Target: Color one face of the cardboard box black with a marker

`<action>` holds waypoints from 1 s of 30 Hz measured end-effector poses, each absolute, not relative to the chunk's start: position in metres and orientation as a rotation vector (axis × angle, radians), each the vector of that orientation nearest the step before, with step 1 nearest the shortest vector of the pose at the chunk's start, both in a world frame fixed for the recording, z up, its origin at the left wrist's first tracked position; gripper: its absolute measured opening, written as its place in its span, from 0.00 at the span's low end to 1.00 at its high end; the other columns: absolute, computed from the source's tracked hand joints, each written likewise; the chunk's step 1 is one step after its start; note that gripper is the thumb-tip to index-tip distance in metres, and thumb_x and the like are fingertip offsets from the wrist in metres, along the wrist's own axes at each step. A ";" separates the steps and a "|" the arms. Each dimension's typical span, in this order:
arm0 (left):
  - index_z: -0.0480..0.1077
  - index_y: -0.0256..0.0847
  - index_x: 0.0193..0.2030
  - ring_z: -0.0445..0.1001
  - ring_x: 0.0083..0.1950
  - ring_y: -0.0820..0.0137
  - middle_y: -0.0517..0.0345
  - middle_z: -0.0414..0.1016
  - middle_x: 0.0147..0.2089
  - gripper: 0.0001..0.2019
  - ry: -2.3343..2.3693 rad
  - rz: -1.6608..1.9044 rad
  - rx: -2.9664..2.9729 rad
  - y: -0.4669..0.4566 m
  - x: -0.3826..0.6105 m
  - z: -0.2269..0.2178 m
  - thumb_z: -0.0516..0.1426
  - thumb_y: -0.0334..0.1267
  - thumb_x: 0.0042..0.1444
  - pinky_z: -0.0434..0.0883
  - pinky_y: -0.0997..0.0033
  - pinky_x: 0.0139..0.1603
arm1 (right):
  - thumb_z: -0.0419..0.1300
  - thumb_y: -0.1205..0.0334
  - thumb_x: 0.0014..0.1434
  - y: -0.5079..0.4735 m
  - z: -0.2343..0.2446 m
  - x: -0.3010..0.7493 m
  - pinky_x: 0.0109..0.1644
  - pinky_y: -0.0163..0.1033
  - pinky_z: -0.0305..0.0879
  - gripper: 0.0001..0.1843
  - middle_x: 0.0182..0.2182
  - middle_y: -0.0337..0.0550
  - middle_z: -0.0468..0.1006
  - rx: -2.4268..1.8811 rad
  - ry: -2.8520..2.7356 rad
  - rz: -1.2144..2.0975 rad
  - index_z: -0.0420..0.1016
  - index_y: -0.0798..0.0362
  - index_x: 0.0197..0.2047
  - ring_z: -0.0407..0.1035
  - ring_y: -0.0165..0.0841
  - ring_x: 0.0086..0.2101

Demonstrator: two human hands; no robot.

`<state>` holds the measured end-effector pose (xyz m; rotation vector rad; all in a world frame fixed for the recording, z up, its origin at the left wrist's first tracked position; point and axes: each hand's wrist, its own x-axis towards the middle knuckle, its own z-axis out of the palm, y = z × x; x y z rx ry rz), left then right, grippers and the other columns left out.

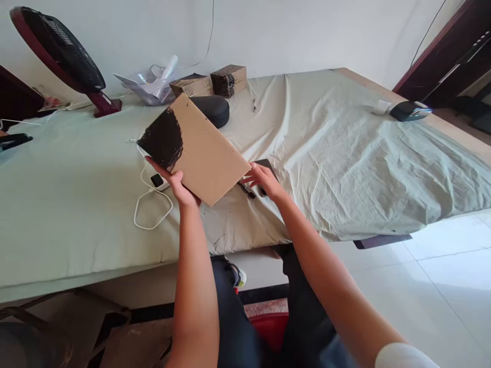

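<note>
My left hand (177, 183) grips the near left edge of a flat brown cardboard box (199, 151), which is tilted up above the sheet and has a black scribbled patch at its far left corner. My right hand (264, 180) rests by the box's right corner, fingers spread and reaching down over a black marker (246, 189) and a dark phone (265, 164) that lie on the sheet.
A pale green sheet (345, 153) covers the table. A white cable and charger (153, 197) lie at the left. Behind the box are a black case (215, 108), two small cardboard boxes (209, 83), a plastic bag (151, 87) and a fan (61, 51). A black device (408, 110) sits far right.
</note>
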<state>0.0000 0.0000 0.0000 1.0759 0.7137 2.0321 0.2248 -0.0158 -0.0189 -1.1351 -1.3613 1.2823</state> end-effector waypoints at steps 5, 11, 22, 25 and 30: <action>0.48 0.59 0.82 0.60 0.82 0.56 0.60 0.55 0.83 0.53 0.785 2.082 1.108 -0.001 0.002 -0.010 0.58 0.42 0.47 0.61 0.52 0.81 | 0.56 0.26 0.65 -0.020 -0.022 0.204 0.54 0.50 0.81 0.53 0.76 0.51 0.66 -0.837 -1.092 1.555 0.43 0.35 0.84 0.80 0.41 0.55; 0.44 0.69 0.81 0.66 0.77 0.50 0.50 0.50 0.84 0.58 0.921 1.784 1.107 -0.009 -0.006 -0.029 0.68 0.58 0.45 0.73 0.46 0.69 | 0.65 0.33 0.59 -0.016 -0.021 0.209 0.64 0.56 0.77 0.58 0.80 0.42 0.59 -0.762 -1.107 1.255 0.43 0.31 0.84 0.68 0.46 0.69; 0.72 0.49 0.61 0.78 0.58 0.48 0.38 0.76 0.58 0.48 0.889 1.562 0.675 -0.020 -0.028 -0.022 0.42 0.85 0.54 0.79 0.35 0.56 | 0.56 0.33 0.68 -0.026 -0.008 0.215 0.82 0.55 0.53 0.56 0.83 0.42 0.48 -0.774 -1.382 0.991 0.29 0.41 0.86 0.49 0.40 0.80; 0.71 0.47 0.54 0.79 0.54 0.50 0.42 0.76 0.50 0.37 0.934 1.566 0.595 -0.020 -0.033 -0.026 0.45 0.76 0.60 0.80 0.36 0.54 | 0.58 0.37 0.68 -0.029 -0.003 0.218 0.82 0.55 0.52 0.57 0.81 0.46 0.56 -0.737 -1.374 0.974 0.28 0.44 0.86 0.55 0.40 0.78; 0.66 0.49 0.51 0.81 0.44 0.54 0.50 0.75 0.47 0.21 1.115 1.630 0.640 -0.018 -0.035 -0.031 0.59 0.55 0.55 0.81 0.44 0.45 | 0.56 0.30 0.66 -0.040 0.009 0.222 0.79 0.56 0.61 0.51 0.82 0.41 0.55 -0.943 -1.414 0.854 0.50 0.42 0.84 0.49 0.47 0.80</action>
